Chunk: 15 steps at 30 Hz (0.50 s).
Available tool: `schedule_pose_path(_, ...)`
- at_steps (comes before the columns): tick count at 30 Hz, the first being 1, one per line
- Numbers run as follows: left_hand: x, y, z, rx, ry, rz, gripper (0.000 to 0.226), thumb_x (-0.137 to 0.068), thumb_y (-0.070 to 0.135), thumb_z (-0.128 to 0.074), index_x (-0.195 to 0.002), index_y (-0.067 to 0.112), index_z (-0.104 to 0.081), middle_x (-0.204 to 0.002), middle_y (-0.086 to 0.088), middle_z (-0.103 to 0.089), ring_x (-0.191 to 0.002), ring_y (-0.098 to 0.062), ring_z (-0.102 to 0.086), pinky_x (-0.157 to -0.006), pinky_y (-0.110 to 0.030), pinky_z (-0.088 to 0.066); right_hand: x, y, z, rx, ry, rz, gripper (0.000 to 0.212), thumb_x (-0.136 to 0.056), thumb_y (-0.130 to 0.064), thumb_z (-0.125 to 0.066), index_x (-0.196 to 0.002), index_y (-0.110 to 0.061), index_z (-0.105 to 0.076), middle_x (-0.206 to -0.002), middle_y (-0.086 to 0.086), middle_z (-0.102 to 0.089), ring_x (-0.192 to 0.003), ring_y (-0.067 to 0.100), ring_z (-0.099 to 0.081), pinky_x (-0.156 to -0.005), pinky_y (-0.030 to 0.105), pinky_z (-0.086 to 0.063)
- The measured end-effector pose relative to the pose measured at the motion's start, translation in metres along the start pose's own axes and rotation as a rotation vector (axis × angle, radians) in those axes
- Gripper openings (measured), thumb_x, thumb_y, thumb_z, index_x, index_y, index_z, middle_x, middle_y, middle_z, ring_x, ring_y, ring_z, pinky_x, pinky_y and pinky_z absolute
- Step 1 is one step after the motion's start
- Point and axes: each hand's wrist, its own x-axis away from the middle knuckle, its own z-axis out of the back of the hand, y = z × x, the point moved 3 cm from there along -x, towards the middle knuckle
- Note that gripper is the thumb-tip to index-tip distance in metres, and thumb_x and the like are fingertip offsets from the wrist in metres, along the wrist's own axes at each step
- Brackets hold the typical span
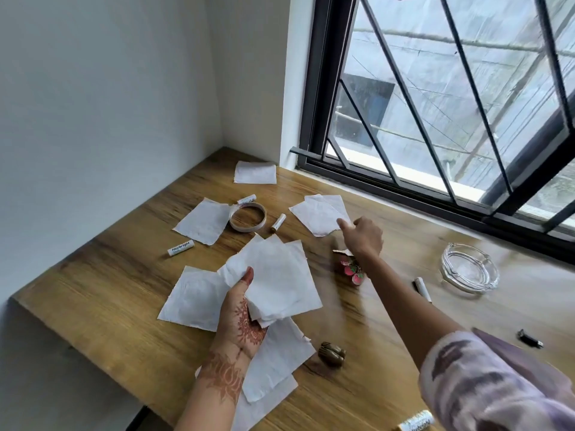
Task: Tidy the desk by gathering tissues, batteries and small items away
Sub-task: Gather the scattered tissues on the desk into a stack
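the tape ring (248, 217) lies flat on the desk. a white battery (246, 199) lies just behind it. a brown-ended battery (278, 222) lies just to its right. the heybright battery (180, 247) lies left of it, nearer me. a flat tissue (202, 222) reaches the ring's left edge and a far tissue (255, 172) sits well behind it. two overlapped tissues (317, 213) lie to the right, my right hand (362, 236) at their near corner. nearer me than the ring, my left hand (242, 318) grips a crumpled tissue bunch (273, 281) above more loose tissues (189, 297). pink earrings (353, 270) and a brown clip (332, 354) lie right of that bunch.

Matt paper tissues (273, 275) on glossy wood-grain desk (124, 275); clear glass ashtray (469, 269).
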Motion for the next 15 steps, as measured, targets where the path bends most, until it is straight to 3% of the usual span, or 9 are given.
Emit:
schedule_pose_path(3, -0.005, -0.001, 0.0, -0.004, -0.028, 0.003, 0.021, -0.092, 0.029, -0.049, -0.102, 0.014, -0.059, -0.082, -0.007, -0.073, -0.086, -0.027, -0.063, -0.054, -0.035, -0.058, -0.006, -0.006, -0.005, 0.163, 0.014, -0.048, 0.056, -0.083, -0.054, -0.054, -0.104, -0.003, -0.062, -0.116, 0.018, -0.057, -0.113, 0.033, -0.044, -0.09, 0.04, -0.038)
schedule_pose_path(7, -0.006, -0.003, -0.004, 0.007, -0.046, -0.003, 0.018, -0.092, 0.03, -0.048, -0.096, 0.016, -0.059, -0.069, -0.004, -0.074, -0.083, -0.025, -0.063, -0.055, -0.035, -0.057, -0.016, -0.01, -0.009, 0.154, -0.024, -0.137, 0.038, -0.086, -0.037, -0.056, -0.108, -0.006, -0.06, -0.121, 0.016, -0.055, -0.115, 0.032, -0.043, -0.096, 0.039, -0.035)
schedule_pose_path(11, -0.007, -0.008, -0.005, -0.011, -0.019, 0.001, 0.018, -0.093, 0.029, -0.047, -0.096, 0.015, -0.058, -0.066, -0.004, -0.074, -0.082, -0.026, -0.063, -0.048, -0.032, -0.057, -0.023, -0.009, -0.007, -0.132, -0.098, -0.163, 0.013, -0.079, -0.018, -0.059, -0.083, -0.006, -0.064, -0.09, 0.011, -0.065, -0.087, 0.026, -0.058, -0.08, 0.033, -0.046)
schedule_pose_path(15, -0.006, -0.01, -0.004, 0.009, -0.052, 0.02, 0.022, -0.093, 0.03, -0.046, -0.101, 0.013, -0.058, -0.072, -0.007, -0.074, -0.083, -0.027, -0.063, -0.049, -0.033, -0.058, -0.011, -0.015, 0.019, -0.531, 0.0, -0.108, 0.009, -0.076, -0.014, -0.063, -0.069, -0.011, -0.059, -0.079, 0.01, -0.064, -0.073, 0.021, -0.058, -0.063, 0.026, -0.045)
